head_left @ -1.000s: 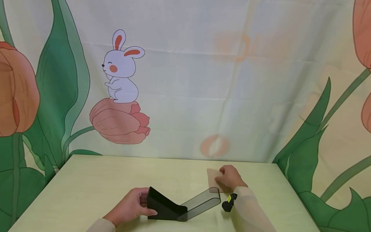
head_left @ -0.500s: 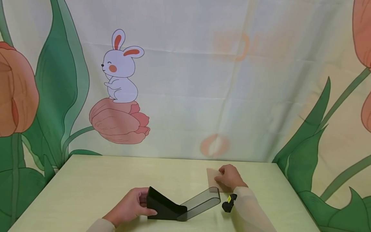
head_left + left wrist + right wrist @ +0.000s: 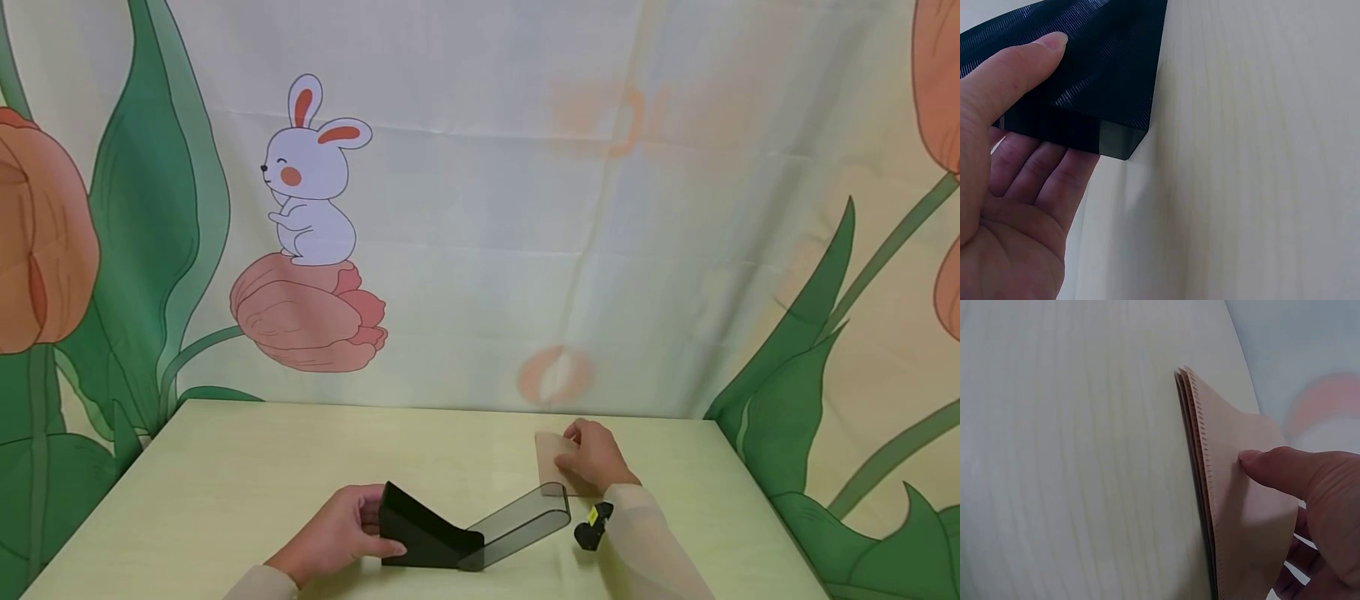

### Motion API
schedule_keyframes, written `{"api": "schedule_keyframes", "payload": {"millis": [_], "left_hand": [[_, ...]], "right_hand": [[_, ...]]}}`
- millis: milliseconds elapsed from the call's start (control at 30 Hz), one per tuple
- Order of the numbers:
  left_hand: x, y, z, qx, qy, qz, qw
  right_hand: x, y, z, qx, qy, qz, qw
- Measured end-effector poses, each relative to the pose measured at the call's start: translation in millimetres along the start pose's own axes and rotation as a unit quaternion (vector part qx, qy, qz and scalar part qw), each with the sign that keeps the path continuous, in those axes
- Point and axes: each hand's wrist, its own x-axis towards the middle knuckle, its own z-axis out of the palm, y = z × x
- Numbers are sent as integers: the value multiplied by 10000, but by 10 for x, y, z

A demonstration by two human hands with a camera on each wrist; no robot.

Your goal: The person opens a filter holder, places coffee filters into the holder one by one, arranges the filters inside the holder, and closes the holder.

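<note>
Showing barely any shift from a second ago, right grip pinches the brown papers toward the back of the desk, left grip clasps the black holder: papers secured, holder steadied.

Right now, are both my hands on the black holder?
No, only the left hand grips the black holder; the right hand has its thumb on the brown paper.
</note>
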Motion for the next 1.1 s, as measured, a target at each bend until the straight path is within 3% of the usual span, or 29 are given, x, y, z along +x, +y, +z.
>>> {"api": "schedule_keyframes", "payload": {"millis": [267,700,1100], "left_hand": [[-9,2,8,-32,11,17,10000],[-10,26,7,13,10,7,10000],[-8,29,14,-2,48,-9,10000]], "right_hand": [[20,16,10,-58,-45,5,10000],[16,47,19,60,-58,-345,9994],[27,68,15,-229,-6,-524,9984]]}}
